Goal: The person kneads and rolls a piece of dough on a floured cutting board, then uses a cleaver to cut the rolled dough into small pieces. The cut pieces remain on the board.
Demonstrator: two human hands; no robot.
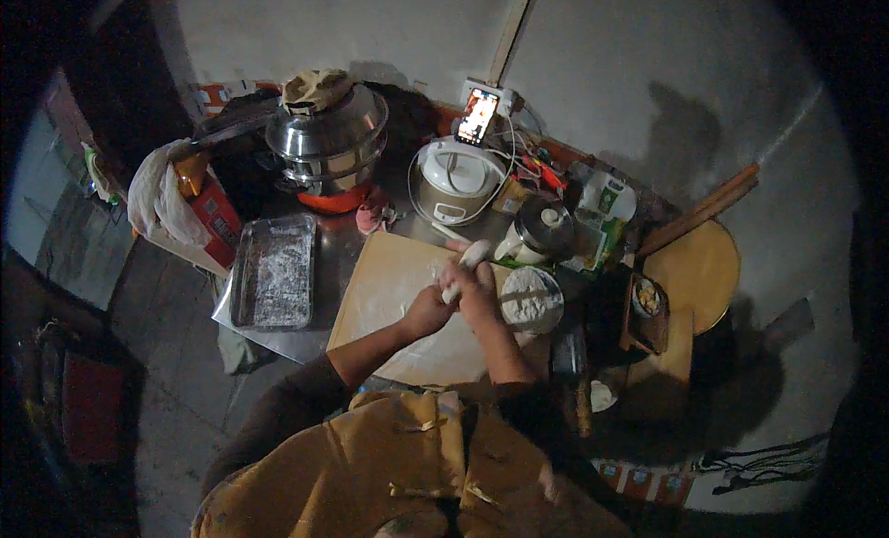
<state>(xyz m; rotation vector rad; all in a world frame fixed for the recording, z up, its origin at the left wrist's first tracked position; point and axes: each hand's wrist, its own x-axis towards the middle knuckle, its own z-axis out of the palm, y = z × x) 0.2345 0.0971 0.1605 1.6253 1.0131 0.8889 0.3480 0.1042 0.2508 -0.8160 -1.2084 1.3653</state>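
Over the pale dough board (372,277), my two hands meet on a white roll of dough (475,254). My left hand (429,310) is closed round its lower end. My right hand (474,292) wraps its middle, and one end sticks out above the fingers. The fingers overlap, so part of the dough is hidden. Right beside my right hand stands a bowl of white flour (531,295). White dusting marks the board under my hands.
A flour-dusted metal tray (273,277) lies left of the board. Behind stand a steel steamer pot (326,144), a rice cooker (456,181), a lit phone (477,115) and a lidded jar (537,231). At the right are a round wooden board (711,274) and a small framed box (645,306).
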